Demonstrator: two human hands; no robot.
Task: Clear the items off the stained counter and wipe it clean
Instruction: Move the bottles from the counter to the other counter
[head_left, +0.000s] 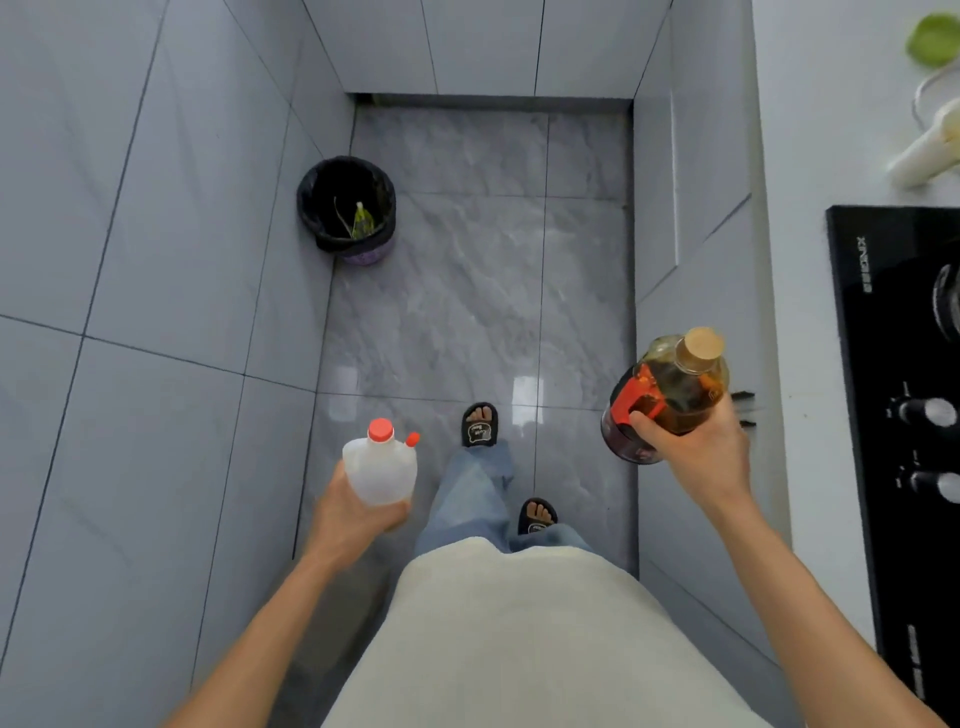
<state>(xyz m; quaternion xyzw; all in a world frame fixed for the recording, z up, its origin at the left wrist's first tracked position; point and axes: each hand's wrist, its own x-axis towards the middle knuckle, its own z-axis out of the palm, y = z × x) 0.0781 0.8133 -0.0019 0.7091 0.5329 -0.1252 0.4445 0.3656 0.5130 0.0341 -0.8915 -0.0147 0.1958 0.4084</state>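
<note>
Head view, looking straight down a narrow tiled kitchen aisle. The left hand (358, 512) has its grip wrapped round the lower body of a white plastic bottle (381, 467), held over the floor (467, 291) well away from the bench (826, 208). The bottle stands roughly upright, its long axis running up toward the camera, red cap (381, 430) on top and a smaller red spout cap just beside it; the translucent wall shows no clear liquid level, so its fill cannot be told.

The right hand (696, 447) grasps a glass oil bottle (670, 395) round its lower half, fingers curled over a red label. This bottle tilts, neck and tan cap pointing up and slightly right toward the bench edge; amber liquid fills much of it. It hangs beside the bench front, not over the top.

Against the left wall stands a bin (347, 208) lined with a black bag, holding a few green scraps at the bottom.

On the bench at right lies a black hob (872, 415) with knobs; further along, pale vegetables partly out of frame.
</note>
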